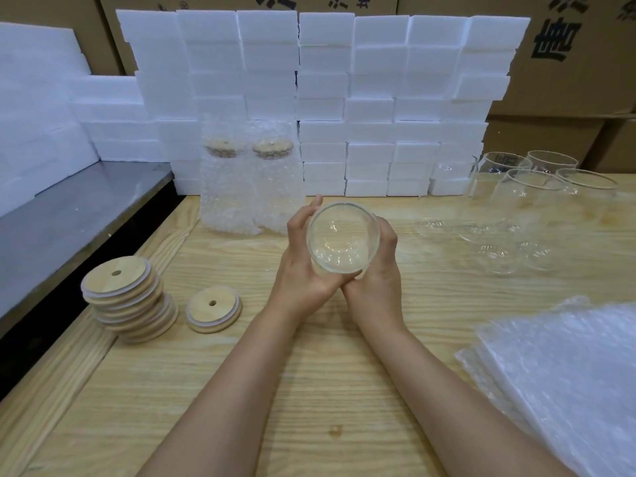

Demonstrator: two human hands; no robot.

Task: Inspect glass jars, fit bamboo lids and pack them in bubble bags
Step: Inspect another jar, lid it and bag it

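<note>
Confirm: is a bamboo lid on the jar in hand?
No, the glass jar between the left hand and right hand shows an open mouth.

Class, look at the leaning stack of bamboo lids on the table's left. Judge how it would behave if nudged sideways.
The stack of bamboo lids already leans, lids offset, so a nudge would probably slide or topple the upper ones. Each is a round disc, so one landing on edge might roll. They look stiff wood, likely light.
</note>
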